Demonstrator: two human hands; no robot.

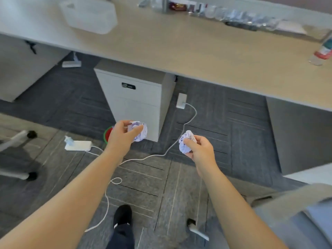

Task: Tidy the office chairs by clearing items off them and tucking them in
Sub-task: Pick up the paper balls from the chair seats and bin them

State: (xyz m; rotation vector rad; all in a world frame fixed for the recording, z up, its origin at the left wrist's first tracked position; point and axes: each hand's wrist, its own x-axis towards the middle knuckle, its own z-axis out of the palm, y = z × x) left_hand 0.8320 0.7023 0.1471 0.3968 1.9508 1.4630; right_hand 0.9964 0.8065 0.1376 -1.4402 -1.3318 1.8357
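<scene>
My left hand (121, 135) grips a crumpled white paper ball (141, 131) with purple marks, held over the floor in front of a drawer cabinet. My right hand (201, 150) grips a second crumpled paper ball (186, 142) a little to the right. An office chair (294, 214) with a grey backrest and blue-grey seat fills the bottom right corner; one of its castor legs (196, 229) shows on the floor. Another chair's white legs with black castors (27, 155) reach in from the left edge.
A long beige desk (197, 51) spans the top, carrying a clear plastic box (89, 15) and a bottle (323, 51). A white drawer cabinet (133, 97) stands under it. Power strips (79, 145) and white cables (161, 153) lie on the grey carpet. A red-green object (107, 134) sits behind my left hand.
</scene>
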